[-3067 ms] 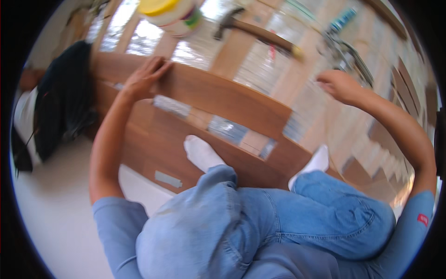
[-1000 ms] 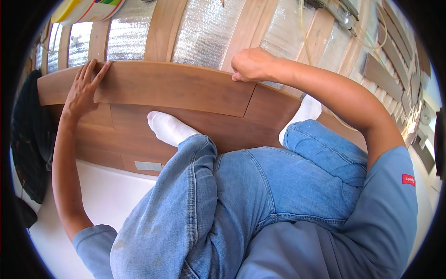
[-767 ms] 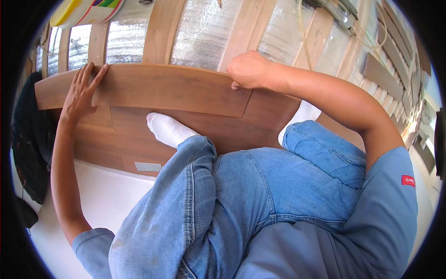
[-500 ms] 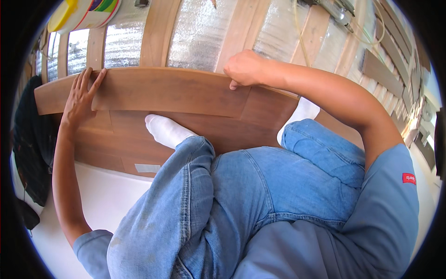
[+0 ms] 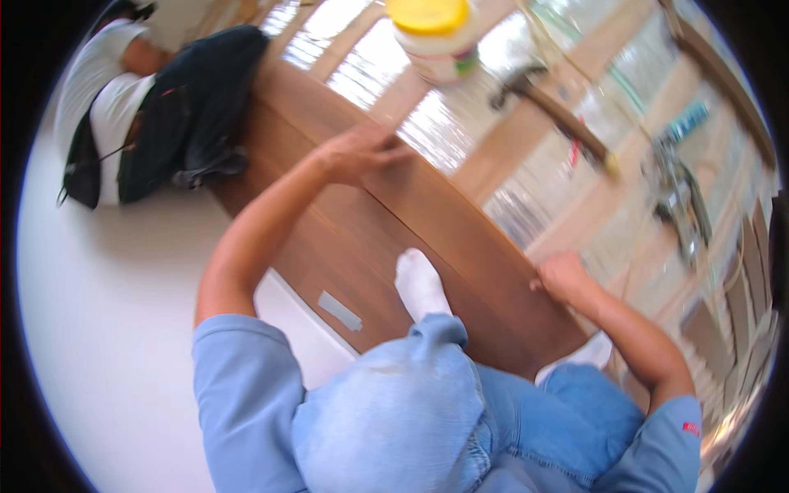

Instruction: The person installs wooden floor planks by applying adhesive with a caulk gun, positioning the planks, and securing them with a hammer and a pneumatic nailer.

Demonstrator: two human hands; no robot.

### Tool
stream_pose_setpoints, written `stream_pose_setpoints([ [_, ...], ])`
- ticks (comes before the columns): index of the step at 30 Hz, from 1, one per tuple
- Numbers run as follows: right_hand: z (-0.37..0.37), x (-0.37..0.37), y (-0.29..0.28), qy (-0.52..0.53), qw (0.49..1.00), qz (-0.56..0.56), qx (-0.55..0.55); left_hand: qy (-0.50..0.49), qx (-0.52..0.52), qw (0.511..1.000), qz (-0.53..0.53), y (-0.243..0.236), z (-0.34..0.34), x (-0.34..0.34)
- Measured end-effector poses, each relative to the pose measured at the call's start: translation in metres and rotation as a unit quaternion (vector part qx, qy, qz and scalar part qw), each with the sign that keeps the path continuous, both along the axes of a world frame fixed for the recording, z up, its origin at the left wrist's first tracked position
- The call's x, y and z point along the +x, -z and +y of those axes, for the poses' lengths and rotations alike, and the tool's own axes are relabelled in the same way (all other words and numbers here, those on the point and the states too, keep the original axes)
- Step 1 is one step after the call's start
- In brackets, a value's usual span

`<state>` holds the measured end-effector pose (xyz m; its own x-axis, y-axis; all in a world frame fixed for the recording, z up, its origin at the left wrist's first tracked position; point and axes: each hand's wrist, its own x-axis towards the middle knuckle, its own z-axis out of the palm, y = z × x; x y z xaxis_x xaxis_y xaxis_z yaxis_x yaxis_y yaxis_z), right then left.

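A long brown wooden plank (image 5: 449, 226) lies against similar laid planks (image 5: 329, 246). My left hand (image 5: 362, 156) rests on its far-left stretch, fingers apart and slightly blurred. My right hand (image 5: 559, 278) is closed over the plank's edge near its right part. My white-socked foot (image 5: 419, 283) is on the planks between my arms, and the other foot (image 5: 579, 357) is at the right. A short grey tape strip (image 5: 339, 309) sticks to the laid planks. Beyond the plank are pale wooden battens (image 5: 491, 140) over silver foil (image 5: 514, 209).
A co-worker (image 5: 99, 90) in a white top sits at the upper left, beside a pale wall or surface (image 5: 115, 312). A yellow-lidded bucket (image 5: 436, 53), a hammer (image 5: 563, 115) and a metal tool with hose (image 5: 682, 197) rest on the battens. Loose boards (image 5: 744, 271) lie right.
The view has swung leftward, bringing the co-worker, bucket and hammer further in. The slot between planks seen 3.1 seconds ago has closed. My hands remain at the plank.
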<state>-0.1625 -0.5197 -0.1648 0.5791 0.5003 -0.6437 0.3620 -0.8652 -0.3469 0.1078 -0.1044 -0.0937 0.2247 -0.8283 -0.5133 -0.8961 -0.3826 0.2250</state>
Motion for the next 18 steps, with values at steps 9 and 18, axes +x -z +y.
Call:
stream_pose_setpoints([
  [9,0.007,0.015,-0.011,-0.053,0.997,0.035,-0.048,-0.200,-0.151,0.967,-0.045,0.059,0.043,-0.009],
  [18,-0.037,0.135,-0.006,0.232,0.905,-0.316,0.164,-0.535,-0.115,0.784,-0.294,0.123,0.144,0.041],
])
